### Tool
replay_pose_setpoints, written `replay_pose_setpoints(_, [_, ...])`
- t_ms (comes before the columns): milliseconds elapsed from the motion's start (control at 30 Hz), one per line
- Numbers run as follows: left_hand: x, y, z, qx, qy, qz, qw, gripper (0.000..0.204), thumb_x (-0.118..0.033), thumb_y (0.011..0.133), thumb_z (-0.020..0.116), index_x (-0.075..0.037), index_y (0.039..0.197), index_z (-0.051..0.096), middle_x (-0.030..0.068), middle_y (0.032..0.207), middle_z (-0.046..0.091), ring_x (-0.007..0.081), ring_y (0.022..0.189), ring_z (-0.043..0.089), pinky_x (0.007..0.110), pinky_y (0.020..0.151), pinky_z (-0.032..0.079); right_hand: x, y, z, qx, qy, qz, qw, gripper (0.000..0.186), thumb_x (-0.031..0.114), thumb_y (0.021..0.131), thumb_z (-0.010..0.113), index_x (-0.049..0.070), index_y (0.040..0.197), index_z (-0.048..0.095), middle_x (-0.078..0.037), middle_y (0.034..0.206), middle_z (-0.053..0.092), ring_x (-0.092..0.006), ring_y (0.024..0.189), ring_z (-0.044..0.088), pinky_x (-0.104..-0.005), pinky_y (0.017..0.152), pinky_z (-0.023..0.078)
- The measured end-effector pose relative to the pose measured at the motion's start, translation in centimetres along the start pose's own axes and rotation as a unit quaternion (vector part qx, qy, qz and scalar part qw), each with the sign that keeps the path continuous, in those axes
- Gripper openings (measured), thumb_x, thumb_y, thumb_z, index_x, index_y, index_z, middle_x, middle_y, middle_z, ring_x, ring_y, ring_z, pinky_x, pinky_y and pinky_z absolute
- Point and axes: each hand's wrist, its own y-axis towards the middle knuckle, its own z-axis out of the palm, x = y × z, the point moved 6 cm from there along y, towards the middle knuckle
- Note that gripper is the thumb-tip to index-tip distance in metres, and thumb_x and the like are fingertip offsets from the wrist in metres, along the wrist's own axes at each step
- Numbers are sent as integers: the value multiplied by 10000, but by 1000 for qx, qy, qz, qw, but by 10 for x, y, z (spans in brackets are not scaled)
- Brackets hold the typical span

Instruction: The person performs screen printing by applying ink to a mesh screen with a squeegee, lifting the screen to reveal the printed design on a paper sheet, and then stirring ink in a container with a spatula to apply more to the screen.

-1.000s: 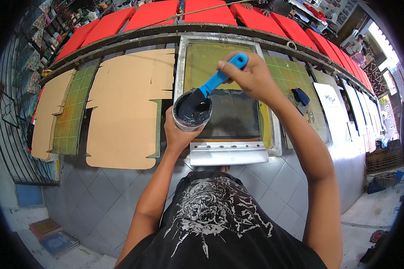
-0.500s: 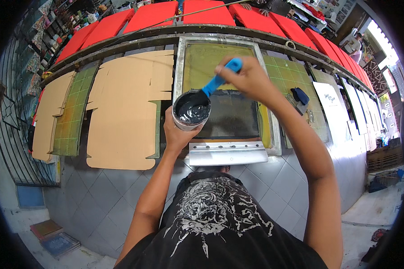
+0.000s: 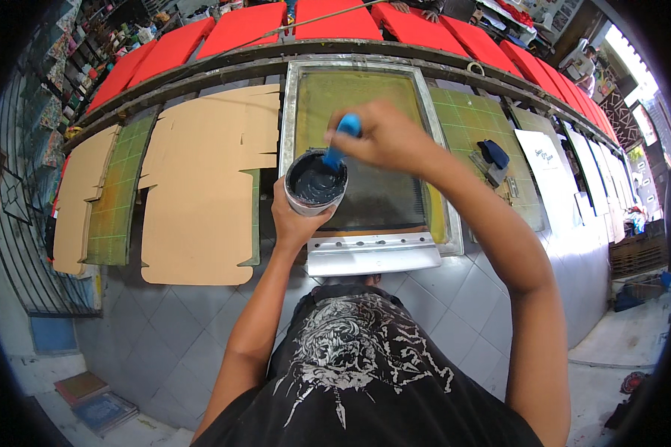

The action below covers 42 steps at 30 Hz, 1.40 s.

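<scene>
My left hand (image 3: 300, 225) is wrapped round a whitish tub (image 3: 315, 206) of thick black ink (image 3: 314, 182), holding it up over the near left part of a screen-printing frame (image 3: 288, 119). Blurred by motion, my right hand (image 3: 384, 138) grips a blue-handled tool (image 3: 343, 138). The tool's lower end is sunk in the ink, so its kind is hidden. Below the tub, the frame's mesh is olive green at the far part and dark at the near part. A silvery metal bar (image 3: 373, 261) lies across the frame's near end.
Tan cut card sheets (image 3: 197, 231) lie on the boards to the left. At right sit a dark blue cloth (image 3: 493, 153) and a white printed sheet (image 3: 540, 167). Red panels (image 3: 335, 21) line the far side, where another person's hands (image 3: 430, 15) rest. Grey tiles cover the floor.
My right hand has shifted left with the blue-handled tool, which now stands more upright in the tub. My left hand still holds the tub. The view has shifted slightly.
</scene>
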Motion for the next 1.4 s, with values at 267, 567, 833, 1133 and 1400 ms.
replay_pose_setpoints(267, [-4,1,-2,-7,14,3,1000,908,-131,528,937,-30,1289,453,142,1187,606,254,1097,618,372,965,484,-14,-4,17,46,-59,-8,997,220,238,911,690,18,900,697,-82,615,608,-134,565,568,-342,542,452])
replay_pose_setpoints(567, [-3,0,0,-5,6,2,1000,873,-127,531,934,-34,1265,470,136,1175,608,253,1089,618,378,968,479,-23,4,-3,-20,56,35,998,226,219,919,678,-5,896,700,-91,669,650,-165,609,631,-304,582,496])
replay_pose_setpoints(833, [-2,4,2,-6,24,-1,1000,893,-131,528,937,-30,1275,460,140,1200,596,259,1113,607,380,974,477,-30,1,-11,-71,113,24,991,232,247,920,675,16,910,702,-85,633,626,-150,555,574,-321,543,457])
replay_pose_setpoints(1133, [-3,6,1,-5,21,8,1000,881,-116,537,932,-35,1278,462,136,1191,599,251,1103,613,371,970,487,-20,2,-2,-25,30,28,999,256,255,919,679,3,881,699,-63,639,631,-117,581,587,-305,564,479])
replay_pose_setpoints(1400, [-1,7,2,-5,18,15,1000,873,-118,547,928,-28,1281,464,143,1212,597,248,1118,612,371,973,487,-26,7,-2,-3,22,67,997,254,250,935,677,-1,896,685,-42,684,638,-104,639,633,-260,611,534])
